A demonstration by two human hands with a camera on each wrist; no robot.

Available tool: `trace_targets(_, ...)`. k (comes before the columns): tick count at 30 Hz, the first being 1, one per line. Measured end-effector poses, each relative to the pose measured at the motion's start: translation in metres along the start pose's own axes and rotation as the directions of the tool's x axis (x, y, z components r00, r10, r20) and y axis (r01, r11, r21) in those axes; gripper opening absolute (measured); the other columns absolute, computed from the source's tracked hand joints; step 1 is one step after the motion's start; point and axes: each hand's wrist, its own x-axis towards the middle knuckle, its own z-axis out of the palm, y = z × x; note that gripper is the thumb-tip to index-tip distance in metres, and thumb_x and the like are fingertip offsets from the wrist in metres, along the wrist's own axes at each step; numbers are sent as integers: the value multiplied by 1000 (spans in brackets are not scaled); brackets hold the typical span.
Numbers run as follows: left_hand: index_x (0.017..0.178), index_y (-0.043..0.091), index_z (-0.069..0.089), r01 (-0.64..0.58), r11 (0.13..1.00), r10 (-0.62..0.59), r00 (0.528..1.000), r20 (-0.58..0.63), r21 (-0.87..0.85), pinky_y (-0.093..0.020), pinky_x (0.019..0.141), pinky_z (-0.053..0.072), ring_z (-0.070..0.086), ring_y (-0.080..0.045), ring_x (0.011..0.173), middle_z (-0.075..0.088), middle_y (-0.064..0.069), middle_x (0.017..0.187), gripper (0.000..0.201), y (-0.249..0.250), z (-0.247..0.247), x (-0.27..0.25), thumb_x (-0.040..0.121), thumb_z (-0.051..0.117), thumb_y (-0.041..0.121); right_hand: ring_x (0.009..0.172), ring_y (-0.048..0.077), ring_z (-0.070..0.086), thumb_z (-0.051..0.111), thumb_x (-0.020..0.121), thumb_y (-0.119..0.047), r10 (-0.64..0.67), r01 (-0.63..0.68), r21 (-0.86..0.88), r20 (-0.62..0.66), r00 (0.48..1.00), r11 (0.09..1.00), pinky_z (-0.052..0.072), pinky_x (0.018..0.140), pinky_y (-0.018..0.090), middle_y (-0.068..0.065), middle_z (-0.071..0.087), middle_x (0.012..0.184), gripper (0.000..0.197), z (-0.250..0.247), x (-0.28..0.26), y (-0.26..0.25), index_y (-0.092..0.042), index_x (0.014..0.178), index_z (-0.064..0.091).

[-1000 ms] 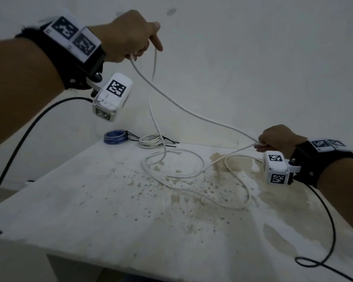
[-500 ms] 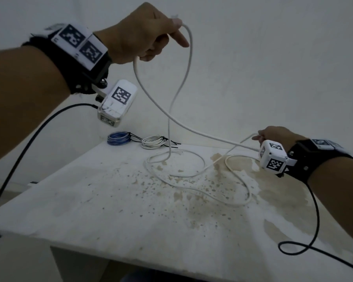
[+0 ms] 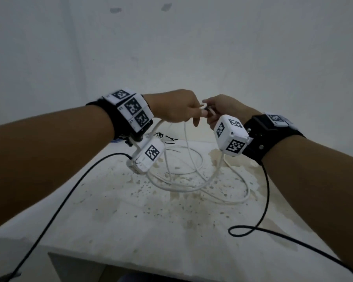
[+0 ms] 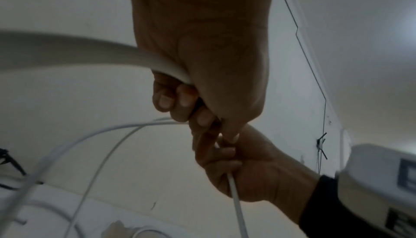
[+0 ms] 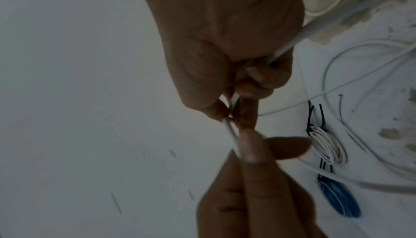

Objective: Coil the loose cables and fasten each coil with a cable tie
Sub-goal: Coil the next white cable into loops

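A long loose white cable (image 3: 183, 189) lies in slack loops on the stained table (image 3: 130, 231). One loop hangs from my two hands, which meet above the table's middle. My left hand (image 3: 198, 117) has its fingers curled round the cable (image 4: 157, 63). My right hand (image 3: 209, 115) touches it fingertip to fingertip and grips another stretch of the same cable (image 4: 235, 197). In the right wrist view the cable (image 5: 351, 26) runs through my right fist to the left hand's thumb (image 5: 247, 144).
A tied white coil (image 5: 326, 145) and a tied blue coil (image 5: 340, 197) lie at the table's far edge, by the wall. Loose black cable ties (image 3: 168, 137) lie near them. Black wrist-camera cords (image 3: 69, 192) (image 3: 261, 231) trail over the table's front and right.
My left hand has come down from high up with the cable. My right hand has risen and moved left to meet it, so a loop now hangs between them.
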Motion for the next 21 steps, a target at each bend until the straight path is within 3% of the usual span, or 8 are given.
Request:
trace_targets(3, 85, 14, 76, 17, 1000, -18, 999, 37, 26, -17, 59, 39, 56, -7, 58, 61, 0, 67, 48, -6, 12, -2, 104, 41, 41, 32, 5, 49, 47, 101, -16, 19, -20, 42, 3, 1000, 999, 35, 31, 16, -2, 56, 50, 26, -6, 6, -2, -8, 76, 52)
trace_targets(6, 84, 7, 70, 123, 967, -149, 983, -104, -222, -25, 61, 53, 64, -17, 55, 65, -3, 68, 58, -18, 26, -1, 103, 35, 50, 32, 7, 36, 45, 99, -16, 19, -20, -11, -65, 998, 1000, 29, 31, 16, -3, 48, 49, 23, -17, 14, -2, -9, 80, 54)
trace_targets(9, 122, 10, 51, 245, 958, -279, 913, -298, -147, -42, 88, 52, 64, -25, 94, 57, -12, 121, 51, -45, 38, 6, 93, 57, 51, 36, 7, 24, 43, 102, -21, -64, 62, -38, -55, 996, 997, 20, 34, 17, -7, 34, 44, 25, -30, 11, -7, -9, 84, 55)
trace_targets(12, 149, 11, 23, 280, 952, -293, 951, -103, -124, -44, 108, 40, 45, -29, 130, 35, -15, 149, 92, -57, 56, 15, 82, 71, 53, 41, 8, 17, 48, 101, -28, -167, 165, 35, 67, 984, 986, 15, 34, 19, -8, 25, 50, 25, -43, 2, -14, -12, 83, 55)
trace_targets(14, 140, 12, 42, 300, 937, -316, 946, -69, -179, -39, 102, 44, 55, -27, 120, 54, -13, 137, 66, -60, 72, 22, 89, 65, 47, 41, 7, 16, 49, 100, -29, -236, 226, 96, 104, 966, 969, 13, 35, 20, -8, 24, 51, 25, -48, -2, -20, -13, 81, 55)
trace_targets(16, 112, 9, 64, 367, 919, -373, 928, -20, -145, -35, 86, 55, 70, -23, 93, 72, -10, 106, 43, -69, 88, 29, 92, 60, 47, 38, 7, 17, 47, 100, -30, -302, 291, 164, 43, 952, 942, 14, 34, 20, -8, 24, 48, 28, -55, -5, -25, -14, 78, 54)
trace_targets(19, 95, 4, 68, 470, 875, -446, 876, 182, -116, -26, 55, 54, 69, -17, 58, 74, -6, 79, 42, -82, 109, 22, 95, 57, 44, 36, 8, 17, 44, 102, -30, -348, 367, 291, -116, 930, 883, 17, 32, 19, -7, 24, 46, 32, -74, -7, -27, -14, 76, 53)
trace_targets(21, 91, -1, 68, 506, 847, -467, 854, 230, -161, -27, 53, 54, 66, -18, 55, 72, -8, 76, 46, -90, 112, 14, 99, 52, 41, 36, 9, 18, 44, 103, -30, -334, 391, 292, -226, 915, 873, 17, 34, 18, -6, 25, 45, 32, -87, -7, -24, -14, 76, 53)
